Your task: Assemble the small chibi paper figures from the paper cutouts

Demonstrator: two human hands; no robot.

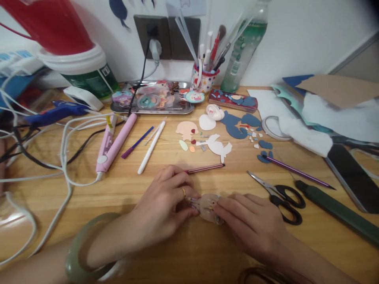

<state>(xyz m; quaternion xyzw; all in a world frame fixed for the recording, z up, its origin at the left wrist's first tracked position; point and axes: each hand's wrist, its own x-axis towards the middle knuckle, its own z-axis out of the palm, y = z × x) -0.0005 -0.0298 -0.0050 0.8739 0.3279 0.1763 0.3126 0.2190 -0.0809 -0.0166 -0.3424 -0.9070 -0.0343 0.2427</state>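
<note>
Near the front of the wooden table, a small beige figure (208, 208) with a few dark and yellow marks lies between my two hands; its exact kind I cannot make out. My left hand (166, 199), with a ring on one finger, is closed, thumb and fingertips pinching the figure's left end. From the other side my right hand (253, 221) presses its fingers together over the figure's right end, hiding that part. A dark red marker (205, 169) lies just beyond my left fingers. Black-handled scissors (276, 193) rest beside my right hand.
Cut foam-like pieces lie farther back: a white shape (218, 146), a peach one (186, 130) and blue scraps (235, 125). To the left are a pink hair straightener (115, 146), a blue glue gun (59, 111) and loose cables. A phone (353, 177) and green tool (334, 209) lie right.
</note>
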